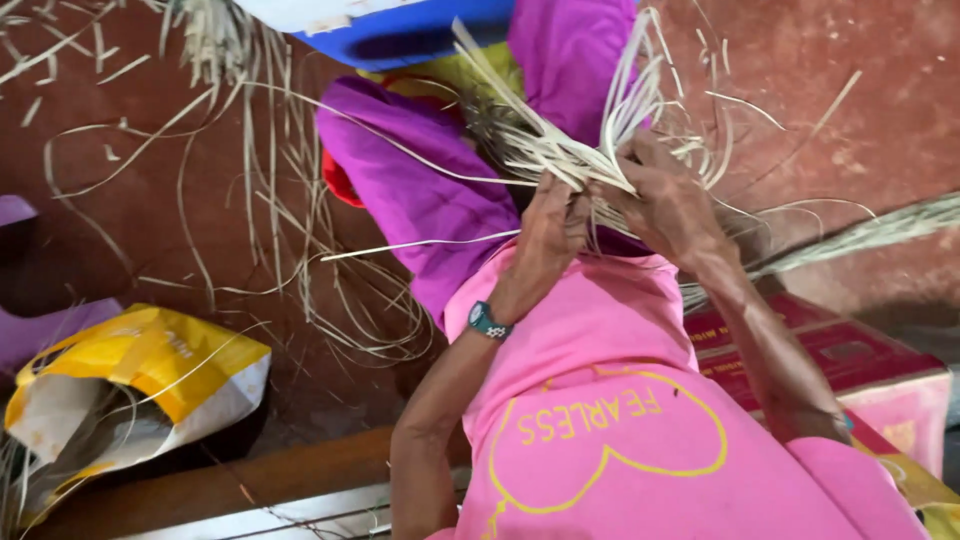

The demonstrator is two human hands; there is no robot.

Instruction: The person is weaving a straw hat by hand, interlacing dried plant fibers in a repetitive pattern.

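Both hands worked a bundle of pale reed strips (590, 160) held over the lap, above the red floor (150, 230): the left hand (548, 235) was clenched around the gathered stems and the right hand (668, 205) pinched strips beside it, so the step looked like sorting or binding. Any further handling would seem to call for a firm left grip. A yellow-and-white bag (150, 380) near the floor's lower left edge gaped, with a few strips inside.
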